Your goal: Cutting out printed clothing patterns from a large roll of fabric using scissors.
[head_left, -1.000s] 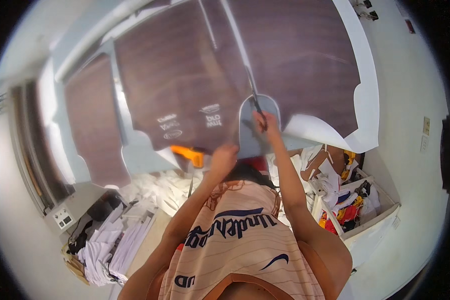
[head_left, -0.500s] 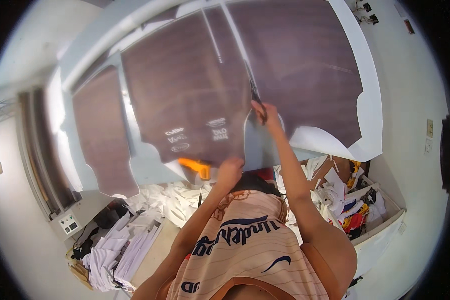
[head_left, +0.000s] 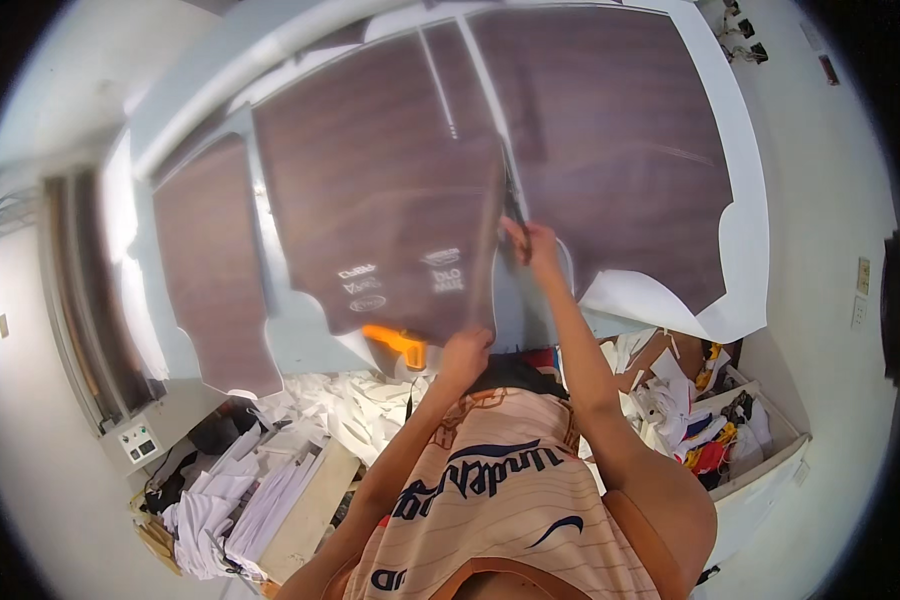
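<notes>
My right hand (head_left: 533, 250) is closed round the handles of dark scissors (head_left: 514, 195). Their blades point away from me, along the narrow pale strip between two dark printed panels. At the near edge of the table, my left hand (head_left: 467, 354) pinches the lower right corner of the middle dark panel (head_left: 380, 190), which carries small white prints. That panel's right edge looks slightly raised beside the scissors. To the right lies another large dark panel (head_left: 620, 150) with a white border. Just left of my left hand rests an orange tool (head_left: 398, 344), partly over the table edge.
A narrower dark panel (head_left: 215, 260) lies at the left of the pale table (head_left: 300, 335). Below the front edge are heaped white scraps (head_left: 340, 405), stacked white cloth (head_left: 210, 510) and a bin (head_left: 770, 450) of coloured scraps. A control box (head_left: 136, 446) stands at the left.
The view has shifted slightly, so the table appears a little lower and further right. The scissors and my right hand have come slightly nearer to me. My left hand still grips the panel corner.
</notes>
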A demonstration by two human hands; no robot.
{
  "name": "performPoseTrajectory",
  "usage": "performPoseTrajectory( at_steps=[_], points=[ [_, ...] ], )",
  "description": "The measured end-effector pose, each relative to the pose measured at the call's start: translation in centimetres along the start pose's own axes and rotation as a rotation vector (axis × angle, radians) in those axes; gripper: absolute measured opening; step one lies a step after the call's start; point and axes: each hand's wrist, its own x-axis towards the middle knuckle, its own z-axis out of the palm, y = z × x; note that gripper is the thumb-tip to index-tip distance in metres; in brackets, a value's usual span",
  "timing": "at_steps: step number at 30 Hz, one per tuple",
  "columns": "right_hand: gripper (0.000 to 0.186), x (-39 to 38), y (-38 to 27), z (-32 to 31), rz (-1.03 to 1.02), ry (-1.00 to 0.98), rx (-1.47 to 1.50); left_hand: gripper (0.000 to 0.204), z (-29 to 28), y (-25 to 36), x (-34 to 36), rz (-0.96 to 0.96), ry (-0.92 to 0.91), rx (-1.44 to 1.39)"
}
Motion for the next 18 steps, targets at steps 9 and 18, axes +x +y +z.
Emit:
performPoseTrajectory(
  at_steps=[9,18],
  points=[
    [0.039,1.5,-0.9,0.3,-0.024,0.012,0.004,0.013,0.2,0.1,0.0,-0.012,0.035,-0.054],
    [0.051,3.7,-4.1,1.9,-0.132,0.004,0.1,0.014,0.3,0.2,-0.1,0.001,0.061,-0.077]
  ],
)
